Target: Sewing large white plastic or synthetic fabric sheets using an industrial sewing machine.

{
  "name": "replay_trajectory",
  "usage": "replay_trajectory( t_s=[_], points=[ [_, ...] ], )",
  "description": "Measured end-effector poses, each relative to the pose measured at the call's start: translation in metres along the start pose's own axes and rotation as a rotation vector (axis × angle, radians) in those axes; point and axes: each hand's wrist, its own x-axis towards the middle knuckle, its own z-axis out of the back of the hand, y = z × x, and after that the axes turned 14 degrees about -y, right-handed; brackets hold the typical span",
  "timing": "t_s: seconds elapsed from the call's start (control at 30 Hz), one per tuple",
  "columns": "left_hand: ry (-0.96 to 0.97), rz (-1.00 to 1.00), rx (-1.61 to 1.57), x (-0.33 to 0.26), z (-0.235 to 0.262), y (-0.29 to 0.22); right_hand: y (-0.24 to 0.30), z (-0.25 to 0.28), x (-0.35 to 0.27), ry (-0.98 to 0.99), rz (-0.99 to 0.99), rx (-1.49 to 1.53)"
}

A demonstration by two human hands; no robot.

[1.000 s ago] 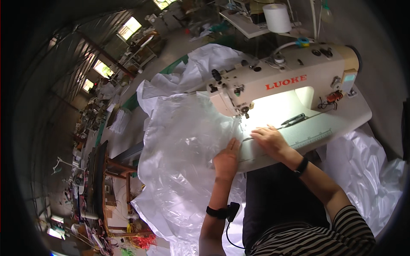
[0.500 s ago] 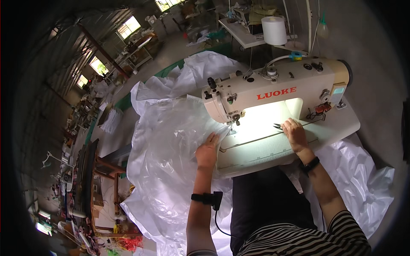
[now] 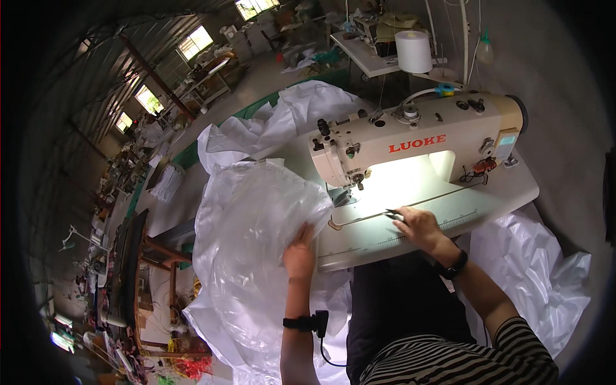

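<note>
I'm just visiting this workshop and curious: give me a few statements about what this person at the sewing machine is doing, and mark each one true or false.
1. The left hand rests flat on the clear plastic sheet. True.
2. The right hand is on the plastic sheet too. False: it lies on the machine bed, with small dark snips at its fingertips.
3. The lamp under the sewing machine arm is lit. True.
4. The thread cone behind the machine is red. False: it is white.
5. Both wrists are bare. False: each wears a dark band.
</note>
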Motion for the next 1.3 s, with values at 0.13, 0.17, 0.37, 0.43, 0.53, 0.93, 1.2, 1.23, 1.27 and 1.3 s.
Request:
replay_trajectory(
  t_s=[0.13, 0.17, 0.37, 0.43, 0.53, 0.93, 1.2, 1.23, 1.27, 1.3],
  points=[
    [-0.009, 0.049, 0.012, -0.018, 0.025, -0.003, 0.031, -0.039, 0.017, 0.064, 0.076, -0.028],
    [0.002, 0.047, 0.015, -0.022, 0.028, -0.004, 0.038, -0.050, 0.023, 0.122, 0.055, -0.043],
    [0.022, 0.056, 0.008, -0.033, 0.033, -0.014, 0.084, -0.109, 0.051, 0.135, 0.260, -0.506],
    [-0.035, 0.032, -0.035, -0.035, 0.035, -0.017, 0.085, -0.116, 0.056, 0.149, 0.254, -0.489],
    [-0.066, 0.081, -0.140, -0.038, 0.045, -0.019, 0.069, -0.103, 0.059, 0.221, 0.225, -0.530],
    [0.133, 0.355, -0.902, -0.088, 0.121, -0.021, 0.178, -0.013, 0.028, 0.011, 0.921, 0.131],
    [-0.276, 0.424, 0.062, -0.134, 0.199, -0.053, 0.273, -0.117, 0.035, 0.673, 1.023, 0.150],
    [-0.342, 0.460, -0.067, -0.149, 0.201, -0.062, 0.281, -0.125, 0.037, 0.608, 0.809, 0.434],
    [-0.420, 0.378, -0.336, -0.162, 0.196, -0.065, 0.291, -0.132, 0.038, 0.590, 0.529, 0.647],
    [-0.289, 0.408, -0.589, -0.176, 0.184, -0.069, 0.298, -0.131, 0.039, 0.985, -0.198, 1.039]
  ],
)
